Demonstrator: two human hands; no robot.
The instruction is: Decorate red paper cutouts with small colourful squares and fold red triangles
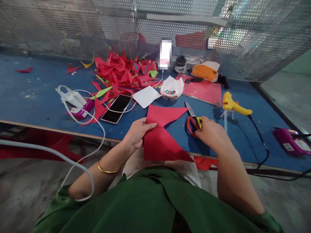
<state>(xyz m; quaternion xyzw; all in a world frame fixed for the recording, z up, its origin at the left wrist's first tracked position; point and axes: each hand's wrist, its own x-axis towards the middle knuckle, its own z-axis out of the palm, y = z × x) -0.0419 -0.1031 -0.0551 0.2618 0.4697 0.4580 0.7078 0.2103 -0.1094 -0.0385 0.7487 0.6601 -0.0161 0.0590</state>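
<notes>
My left hand [138, 133] pinches a sheet of red paper [157, 142] at its left edge, thumb on top. The sheet has a deep V-shaped notch on its right side that leaves two pointed flaps, and its lower part hangs over the table's front edge. To the right, my right hand [213, 133] is closed on the yellow handle of a pair of scissors [191, 121] with red and yellow handles. The blades point away to the upper left, close to the tip of the upper flap. My right fingertips are partly hidden.
A heap of red paper scraps [119, 69] lies behind a black phone [117, 108]. Further right are a white bowl [172, 85] with small coloured pieces, a red sheet [206, 92] and a yellow glue gun [233, 104]. White cables [103, 124] loop past my left arm.
</notes>
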